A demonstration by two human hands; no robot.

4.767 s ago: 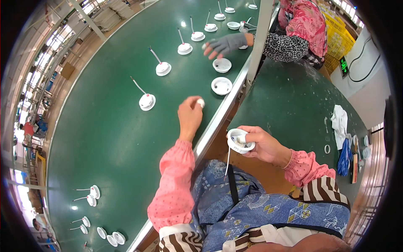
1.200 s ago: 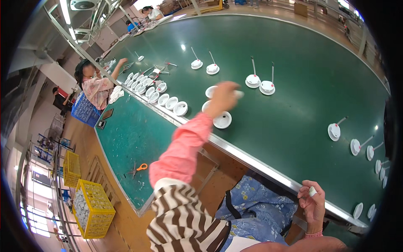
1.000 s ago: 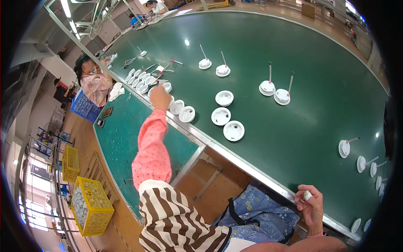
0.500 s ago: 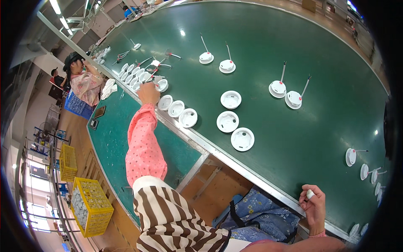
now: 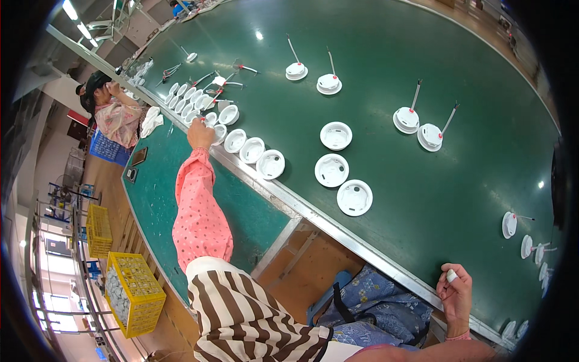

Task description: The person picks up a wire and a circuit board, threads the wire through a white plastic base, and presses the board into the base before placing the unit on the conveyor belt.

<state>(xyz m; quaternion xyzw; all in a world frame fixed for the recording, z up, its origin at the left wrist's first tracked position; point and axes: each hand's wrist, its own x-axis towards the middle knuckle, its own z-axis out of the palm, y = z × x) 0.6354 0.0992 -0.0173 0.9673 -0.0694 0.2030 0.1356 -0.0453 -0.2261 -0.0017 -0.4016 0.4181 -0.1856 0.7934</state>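
My left hand (image 5: 200,134) reaches out to the far left edge of the green table, fingers closed and pointing down among white round cups. A small red spot shows at its fingertips, but what they pinch is too small and half hidden to name. Close beside that hand is a white cup (image 5: 219,135), at the end of a slanting row with another white cup (image 5: 270,164) at its near end. My right hand (image 5: 456,295) rests at the table's near right edge with curled fingers, a white cover on one fingertip, and nothing visible in it.
Three open white cups (image 5: 354,198) stand mid-table. Farther off are white caps with upright cables (image 5: 430,137); more lie at the right rim. Loose cables (image 5: 220,80) lie beyond the left-hand cups. A metal edge strip (image 5: 313,212) borders the table. Another person (image 5: 114,114) sits at left.
My left hand has moved left and slightly back along the table edge. A white cup now shows where that hand was. My right hand has barely moved.
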